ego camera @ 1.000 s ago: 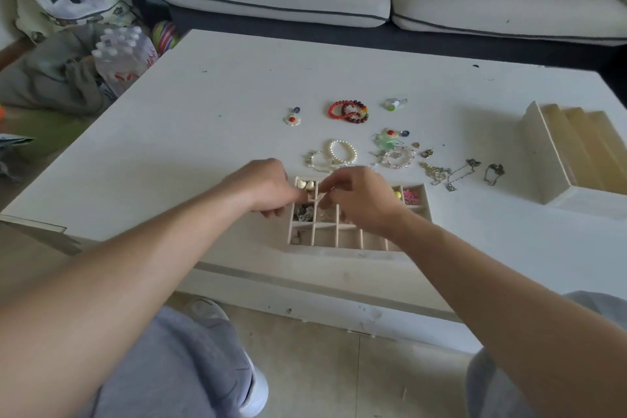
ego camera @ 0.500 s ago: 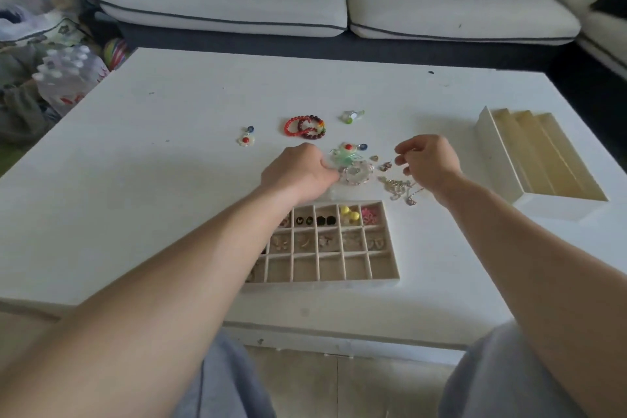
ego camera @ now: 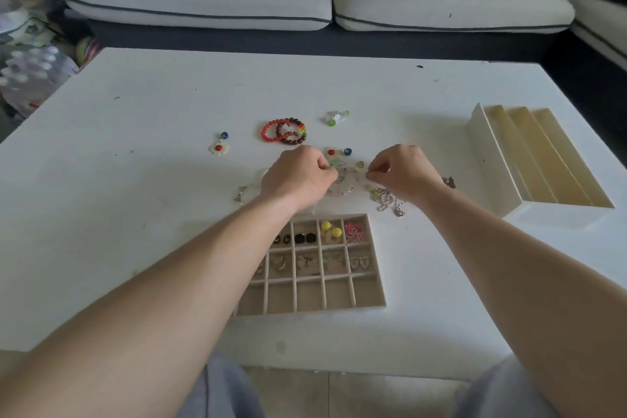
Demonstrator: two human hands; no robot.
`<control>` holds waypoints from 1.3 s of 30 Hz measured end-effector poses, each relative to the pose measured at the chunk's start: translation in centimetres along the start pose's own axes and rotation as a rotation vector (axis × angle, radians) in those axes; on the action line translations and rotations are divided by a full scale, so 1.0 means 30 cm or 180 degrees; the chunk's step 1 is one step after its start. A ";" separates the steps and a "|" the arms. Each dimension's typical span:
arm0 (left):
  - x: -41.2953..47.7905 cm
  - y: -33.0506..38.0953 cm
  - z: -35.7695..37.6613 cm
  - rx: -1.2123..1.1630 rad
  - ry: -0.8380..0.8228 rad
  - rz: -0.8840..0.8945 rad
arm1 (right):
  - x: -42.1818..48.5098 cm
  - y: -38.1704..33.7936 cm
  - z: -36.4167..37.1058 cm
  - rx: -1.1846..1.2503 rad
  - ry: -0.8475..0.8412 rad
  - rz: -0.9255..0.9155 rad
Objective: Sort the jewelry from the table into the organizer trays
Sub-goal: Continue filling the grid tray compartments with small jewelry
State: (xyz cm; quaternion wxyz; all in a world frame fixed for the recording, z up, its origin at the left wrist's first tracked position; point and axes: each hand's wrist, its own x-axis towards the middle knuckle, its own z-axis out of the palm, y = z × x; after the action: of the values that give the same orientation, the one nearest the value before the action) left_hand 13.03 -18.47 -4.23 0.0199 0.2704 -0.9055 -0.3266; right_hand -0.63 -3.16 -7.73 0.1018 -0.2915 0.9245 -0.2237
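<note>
White table (ego camera: 135, 214) bears red bracelets (ego camera: 284, 131), tangled silver chains (ego camera: 386, 200).

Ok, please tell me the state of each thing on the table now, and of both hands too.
left hand, fingers curled at the loose jewelry; grip hidden.
right hand, pinches a small piece.
grid tray, two far rows partly filled, near row empty where visible.
slotted tray, empty.
red bracelets, flat on the table, overlapping.
flower earring, flat, lying alone.

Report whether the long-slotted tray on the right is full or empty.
Empty, as far as can be seen: the slotted tray shows only bare yellowish bottoms in its three long slots, with no jewelry in them.
</note>
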 end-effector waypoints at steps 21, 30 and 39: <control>-0.080 0.020 -0.063 -0.2144 -0.0008 0.0400 | -0.168 -0.202 -0.105 0.3234 -0.0447 0.0118; -0.174 -0.029 -0.149 -0.1617 0.0182 0.0828 | -0.279 -0.305 -0.086 0.3881 -0.0621 0.0121; -0.227 -0.068 -0.174 -0.1706 0.0121 0.0558 | -0.340 -0.359 -0.057 0.4049 -0.0671 0.0415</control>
State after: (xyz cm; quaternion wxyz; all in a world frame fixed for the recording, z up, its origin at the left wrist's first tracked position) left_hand 20.91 -19.38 -0.39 0.1358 0.1822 -0.8062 -0.5463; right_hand 12.40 -4.45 -0.54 0.3582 -0.1379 0.6122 -0.6913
